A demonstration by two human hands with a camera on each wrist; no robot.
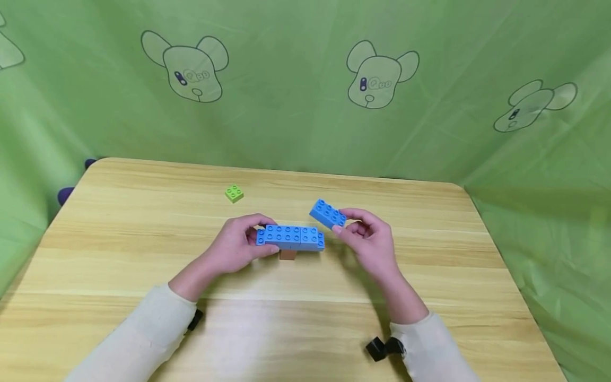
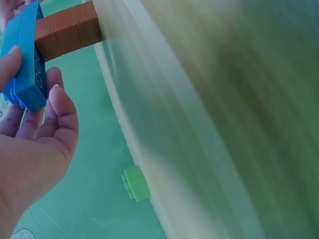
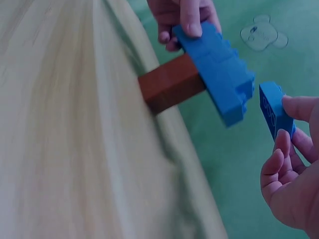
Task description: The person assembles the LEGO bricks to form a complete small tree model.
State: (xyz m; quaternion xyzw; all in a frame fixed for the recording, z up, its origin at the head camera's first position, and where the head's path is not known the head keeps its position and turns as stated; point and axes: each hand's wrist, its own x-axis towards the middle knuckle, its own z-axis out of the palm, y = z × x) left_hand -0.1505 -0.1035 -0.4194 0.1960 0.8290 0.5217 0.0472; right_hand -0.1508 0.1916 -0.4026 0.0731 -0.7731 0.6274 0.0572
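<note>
A blue brick assembly (image 1: 286,236) of two layers rests across a brown stem of stacked bricks (image 2: 68,31) that stands on the table. My left hand (image 1: 241,241) grips the assembly's left end, thumb on the near side and fingers behind. To the right, my right hand (image 1: 369,241) pinches a loose blue brick (image 1: 328,214) between thumb and fingers, its studs up in the head view. In the right wrist view this loose brick (image 3: 275,109) is apart from the assembly, just off its right end, and the hollow underside shows.
A small lime-green brick (image 1: 234,193) sits on the wooden table (image 1: 191,185), behind and left of the assembly. Green cloth (image 1: 296,122) with printed bear heads hangs behind the table and along its sides. Black straps (image 1: 382,348) show at the sleeves.
</note>
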